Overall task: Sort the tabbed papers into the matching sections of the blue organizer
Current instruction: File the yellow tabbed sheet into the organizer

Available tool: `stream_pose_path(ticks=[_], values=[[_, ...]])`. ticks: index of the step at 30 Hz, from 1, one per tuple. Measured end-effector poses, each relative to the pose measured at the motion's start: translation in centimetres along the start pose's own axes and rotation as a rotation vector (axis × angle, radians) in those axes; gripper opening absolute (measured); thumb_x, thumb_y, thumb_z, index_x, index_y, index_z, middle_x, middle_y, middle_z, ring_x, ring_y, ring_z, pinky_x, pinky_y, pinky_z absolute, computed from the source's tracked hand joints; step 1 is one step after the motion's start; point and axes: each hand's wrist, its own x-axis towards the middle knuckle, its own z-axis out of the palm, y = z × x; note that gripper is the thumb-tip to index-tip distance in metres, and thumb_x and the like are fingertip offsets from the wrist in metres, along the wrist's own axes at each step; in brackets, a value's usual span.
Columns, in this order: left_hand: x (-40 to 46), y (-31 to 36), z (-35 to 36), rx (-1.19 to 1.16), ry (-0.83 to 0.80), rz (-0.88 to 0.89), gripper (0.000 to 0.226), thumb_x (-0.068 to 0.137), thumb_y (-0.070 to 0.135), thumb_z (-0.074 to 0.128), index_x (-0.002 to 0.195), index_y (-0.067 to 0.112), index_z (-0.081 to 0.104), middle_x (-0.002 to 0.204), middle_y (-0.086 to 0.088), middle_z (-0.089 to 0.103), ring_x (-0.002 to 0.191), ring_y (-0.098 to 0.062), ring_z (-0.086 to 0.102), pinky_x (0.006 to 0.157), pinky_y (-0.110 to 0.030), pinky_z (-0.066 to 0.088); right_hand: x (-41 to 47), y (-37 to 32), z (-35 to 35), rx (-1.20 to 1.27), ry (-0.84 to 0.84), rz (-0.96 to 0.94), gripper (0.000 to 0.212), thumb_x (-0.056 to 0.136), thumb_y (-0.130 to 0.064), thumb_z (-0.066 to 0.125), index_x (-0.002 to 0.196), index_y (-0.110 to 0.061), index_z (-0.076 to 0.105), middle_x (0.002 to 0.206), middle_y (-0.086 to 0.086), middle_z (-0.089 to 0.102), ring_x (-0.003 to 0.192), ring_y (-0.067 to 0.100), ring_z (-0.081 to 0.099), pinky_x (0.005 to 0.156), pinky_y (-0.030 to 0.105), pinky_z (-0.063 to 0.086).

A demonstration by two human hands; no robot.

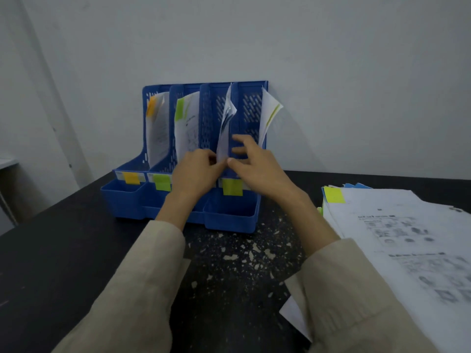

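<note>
Step in hand, as judged: a sheet (225,128) is being seated in the third section of the organizer (229,215); its tab colour cannot be made out, and the front label for that section is hidden behind the hands. Left of the fingers, the first section holds an orange-tabbed paper (156,128) and the second a green-tabbed paper (187,126), each above a label of like colour. The left hand (196,174) has its fingers curled, pinching the lower edge of the sheet, forearm reaching up from the near edge of the table (63,250). The right hand (257,166) meets it thumb to thumb at that edge; its other fingers are spread and laid against the divider just beyond. Right of those fingers, a paper (269,113) leans out of the fourth section, above a yellow-green label (232,187). Well to the right lies the unsorted stack (397,238), yellow-green tab (334,194) uppermost. Next move, as judged: push the sheet down fully, release, then take the top sheet and match its tab.
</note>
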Motion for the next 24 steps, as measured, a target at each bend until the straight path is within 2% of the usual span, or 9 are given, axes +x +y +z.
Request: stream_pose_path(ticks=[2,5,7,9,12,15,20,22,24], values=[[-0.8,1.3,-1.0,0.093,0.114,0.007,0.031,0.090,0.043,0.054,0.078,0.015,0.058,0.067,0.000,0.058,0.064,-0.018,0.054,0.054,-0.031,0.039,-1.3,-0.4,-2.2,-0.100,-0.034,-0.016,0.041,0.096,-0.021,0.051,0.136,-0.017,0.044,0.130,0.007,0.055,0.112,0.015,0.055,0.083,0.016,0.040],[-2.5,5.0,-1.8,0.142,0.256,0.060,0.032,0.092,0.043,0.051,0.079,0.013,0.056,0.068,-0.002,0.057,0.066,-0.021,0.054,0.056,-0.033,0.041,-4.0,-0.7,-6.3,-0.207,-0.080,0.024,0.024,0.093,-0.025,0.055,0.115,-0.017,0.063,0.109,0.000,0.066,0.097,0.009,0.061,0.078,0.014,0.046],[-3.6,7.7,-1.9,0.089,0.325,0.113,0.031,0.092,0.041,0.051,0.077,0.014,0.055,0.068,-0.001,0.057,0.065,-0.020,0.053,0.057,-0.034,0.042,-5.9,-0.4,-8.9,-0.207,-0.080,0.123,0.018,0.092,-0.024,0.057,0.105,-0.015,0.067,0.097,0.001,0.071,0.088,0.011,0.066,0.071,0.012,0.047],[-4.5,10.1,-1.2,-0.031,0.292,0.164,0.028,0.091,0.039,0.053,0.076,0.015,0.055,0.068,0.001,0.057,0.066,-0.019,0.053,0.059,-0.034,0.044,-7.8,0.3,-11.4,-0.211,-0.058,0.228,0.015,0.092,-0.022,0.058,0.101,-0.014,0.067,0.092,0.003,0.072,0.086,0.014,0.069,0.067,0.013,0.050],[-6.1,13.1,1.5,-0.137,0.082,0.242,0.025,0.088,0.037,0.055,0.075,0.016,0.058,0.070,0.002,0.059,0.070,-0.019,0.057,0.063,-0.036,0.049,-10.8,2.5,-15.3,-0.239,0.019,0.415,0.017,0.092,-0.024,0.058,0.101,-0.012,0.067,0.095,0.004,0.072,0.088,0.016,0.069,0.075,0.028,0.054],[-7.5,14.2,4.4,-0.189,-0.252,0.347,0.018,0.086,0.036,0.059,0.081,0.020,0.063,0.078,0.006,0.063,0.078,-0.014,0.059,0.071,-0.035,0.051,-13.2,5.9,-18.6,-0.387,0.058,0.667,0.024,0.091,-0.026,0.059,0.107,-0.008,0.063,0.105,0.007,0.067,0.091,0.019,0.065,0.073,0.031,0.053],[-9.3,13.7,8.4,-0.116,-0.867,0.555,0.024,0.090,0.039,0.056,0.109,0.028,0.065,0.118,0.008,0.060,0.107,-0.009,0.053,0.096,-0.029,0.043,-16.9,11.9,-21.5,-0.541,0.079,1.102,0.056,0.083,-0.033,0.070,0.128,-0.004,0.051,0.121,0.013,0.058,0.100,0.027,0.058,0.089,0.044,0.050],[-9.9,13.4,9.3,-0.119,-0.965,0.570,0.032,0.090,0.040,0.056,0.120,0.030,0.061,0.129,0.011,0.054,0.120,-0.005,0.045,0.104,-0.025,0.035,-17.8,13.4,-21.7,-0.540,0.110,1.156,0.065,0.077,-0.039,0.075,0.126,-0.005,0.051,0.123,0.011,0.056,0.099,0.026,0.054,0.090,0.043,0.048],[-10.1,13.1,10.0,-0.103,-0.975,0.575,0.041,0.090,0.045,0.055,0.129,0.033,0.054,0.138,0.012,0.046,0.128,-0.003,0.038,0.110,-0.024,0.029,-18.2,14.0,-21.9,-0.547,0.129,1.165,0.071,0.068,-0.041,0.082,0.122,-0.006,0.053,0.122,0.010,0.056,0.100,0.026,0.053,0.088,0.039,0.047]])
